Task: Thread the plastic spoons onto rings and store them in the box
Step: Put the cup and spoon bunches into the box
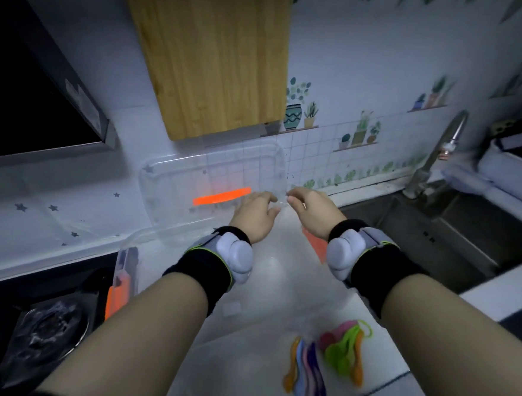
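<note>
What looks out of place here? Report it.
Nothing looks spilled or broken. The clear lid is tilted up, off the box, held at a corner by the left hand and right hand. The spoons lie in two loose bunches.

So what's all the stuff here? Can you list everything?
clear lid: one, see-through with an orange clip, held up above the box
box: one, see-through with orange clips, on the counter below the hands
loose spoons: about four, orange, blue, pink and purple, on the counter, near right
ringed spoons: one bunch, pink, green and orange on a green ring, beside the loose ones
cutting board: one, wooden, on the wall
tap: one, silver, above the sink
sink: one, steel, right
stove burner: one, black, bottom left
left hand: one, black and grey wristband, grips the lid
right hand: one, same wristband, pinches the lid's edge
</note>
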